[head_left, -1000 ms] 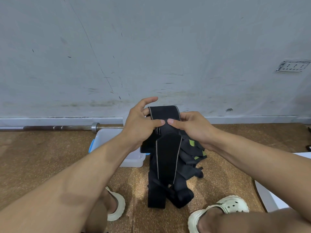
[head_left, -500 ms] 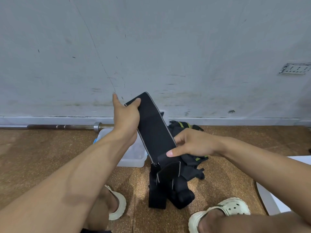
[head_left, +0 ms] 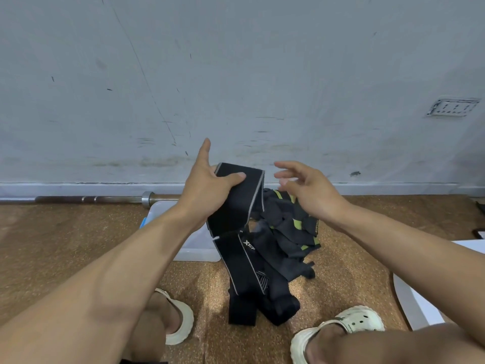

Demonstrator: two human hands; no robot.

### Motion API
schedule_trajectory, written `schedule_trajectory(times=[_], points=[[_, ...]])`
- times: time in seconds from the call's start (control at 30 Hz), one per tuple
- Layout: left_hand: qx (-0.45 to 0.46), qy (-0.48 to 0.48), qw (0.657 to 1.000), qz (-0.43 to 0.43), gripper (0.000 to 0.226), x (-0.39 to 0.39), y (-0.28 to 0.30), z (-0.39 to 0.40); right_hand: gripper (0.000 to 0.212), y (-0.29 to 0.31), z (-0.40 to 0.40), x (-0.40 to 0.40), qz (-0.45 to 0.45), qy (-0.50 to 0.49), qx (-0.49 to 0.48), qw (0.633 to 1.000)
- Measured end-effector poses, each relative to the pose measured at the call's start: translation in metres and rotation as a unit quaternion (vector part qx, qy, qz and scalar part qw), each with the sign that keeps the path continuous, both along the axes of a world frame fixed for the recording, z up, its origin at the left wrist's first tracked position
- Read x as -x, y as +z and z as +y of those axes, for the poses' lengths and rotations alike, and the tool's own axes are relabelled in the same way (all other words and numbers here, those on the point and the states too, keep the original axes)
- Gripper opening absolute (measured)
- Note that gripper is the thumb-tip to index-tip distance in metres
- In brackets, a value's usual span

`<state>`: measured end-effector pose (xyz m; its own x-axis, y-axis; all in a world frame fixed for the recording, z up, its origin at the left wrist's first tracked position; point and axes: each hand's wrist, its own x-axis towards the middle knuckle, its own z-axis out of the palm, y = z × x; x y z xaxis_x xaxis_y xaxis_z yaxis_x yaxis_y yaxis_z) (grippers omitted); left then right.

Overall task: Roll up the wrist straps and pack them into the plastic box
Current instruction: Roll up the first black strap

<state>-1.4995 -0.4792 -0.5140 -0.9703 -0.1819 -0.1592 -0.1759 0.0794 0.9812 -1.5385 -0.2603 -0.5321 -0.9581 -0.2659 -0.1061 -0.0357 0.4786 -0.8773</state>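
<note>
The left hand (head_left: 210, 187) has its grip clamped on the upper end of a long black elastic wrist strap with thin grey edging (head_left: 236, 203), thumb pressed across the front face and index finger pointing up toward twelve o'clock. The right hand (head_left: 312, 193) hovers just beside the strap at three o'clock, fingers spread apart and slightly blurred, touching nothing. From the held end the strap folds and drops down to the speckled brown cork-like floor (head_left: 65, 245), its lower length lying toward six o'clock between two cream perforated clogs (head_left: 351, 324). At four o'clock from the left hand sits a loose heap of dark grey and black wrist straps with lime-green stripes (head_left: 291, 227), resting on the floor and touching the held strap's lower part. The translucent white plastic box with a blue clip (head_left: 194, 248) stands on the floor at eight o'clock from the heap, partly hidden behind the left forearm. A steel barbell (head_left: 86, 198) lies along the base of the scuffed grey wall (head_left: 236, 74) at nine o'clock.
</note>
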Motion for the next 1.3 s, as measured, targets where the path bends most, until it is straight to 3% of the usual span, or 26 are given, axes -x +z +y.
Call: schedule_trajectory(times=[0.07,0.2,0.3,0.43,0.6,0.77,1.0,1.17,1.3], points=[[0.041,-0.056,0.998,0.01,0.102,-0.005,0.008,0.002,0.033,0.003,0.0,0.002,0.013,0.005,-0.011,1.0],[0.071,-0.17,0.983,0.004,0.105,-0.009,0.016,-0.003,0.041,0.0,0.003,0.001,-0.059,0.089,-0.063,0.992],[0.059,-0.229,0.972,0.001,0.102,-0.012,0.018,-0.004,0.037,-0.005,0.003,-0.003,-0.122,0.167,-0.042,0.977],[0.061,-0.269,0.961,-0.015,0.104,-0.012,0.018,0.0,0.033,-0.009,-0.001,-0.005,-0.19,0.195,0.001,0.962],[0.053,-0.259,0.964,-0.02,0.115,-0.005,0.013,-0.008,0.054,-0.009,0.002,0.0,-0.186,0.204,0.006,0.961],[0.054,-0.277,0.959,-0.012,0.101,-0.007,0.013,-0.009,0.039,-0.007,0.002,-0.002,-0.18,0.193,0.039,0.964],[0.048,-0.302,0.952,-0.022,0.096,-0.008,0.012,-0.001,0.028,-0.001,-0.007,-0.01,-0.212,0.188,0.005,0.959],[0.042,-0.248,0.967,-0.036,0.062,-0.006,0.009,-0.007,0.056,-0.001,0.002,-0.005,-0.198,0.197,0.044,0.959],[0.118,-0.181,0.975,-0.044,0.043,-0.003,-0.001,-0.011,0.029,0.004,0.007,0.002,-0.199,0.132,0.121,0.963]])
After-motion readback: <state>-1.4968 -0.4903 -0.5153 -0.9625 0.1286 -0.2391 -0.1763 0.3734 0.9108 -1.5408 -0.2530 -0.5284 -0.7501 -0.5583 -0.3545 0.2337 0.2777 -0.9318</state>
